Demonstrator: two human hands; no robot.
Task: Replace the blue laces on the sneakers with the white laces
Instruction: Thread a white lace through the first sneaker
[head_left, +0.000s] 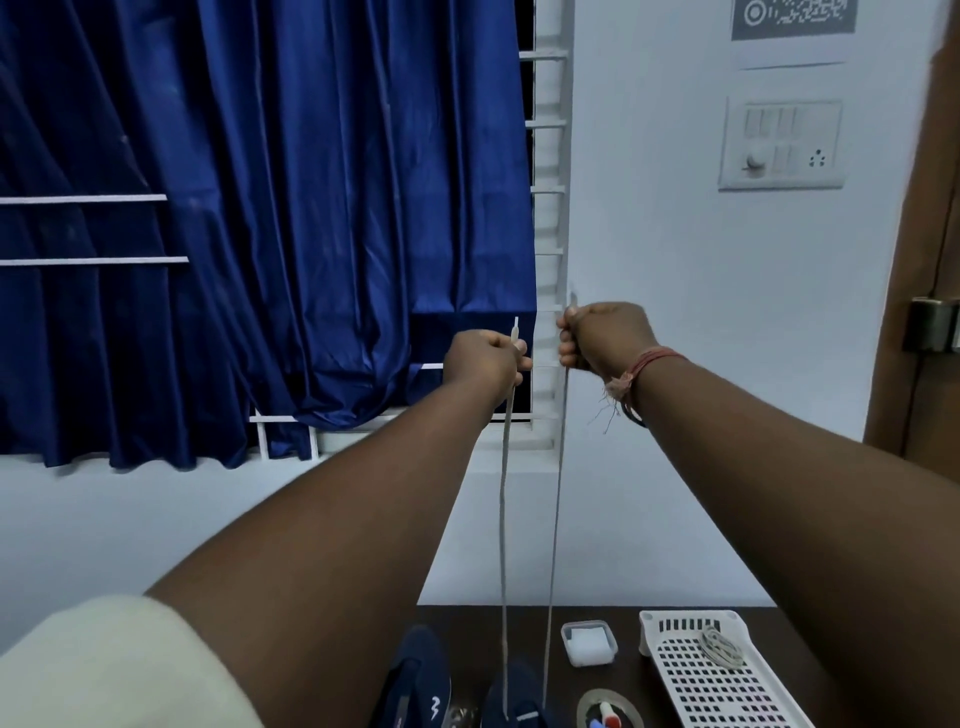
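Both arms reach up and forward, well above the table. My left hand (485, 361) grips one end of a white lace (503, 519), its tip poking up past the fist. My right hand (602, 335) grips the other end of the lace. Both strands run down taut to the right navy sneaker (519, 696) at the bottom edge of the view. A second navy sneaker (415, 675) lies just left of it, partly hidden by my left arm. Another coiled white lace (719, 647) lies in a white basket.
A white perforated basket (691, 675) stands at the right on the dark table (628, 613). A small clear lidded box (588, 643) and a round holder with markers (608, 714) sit beside the shoes. Behind are a blue curtain (311, 208), a window grille and a white wall.
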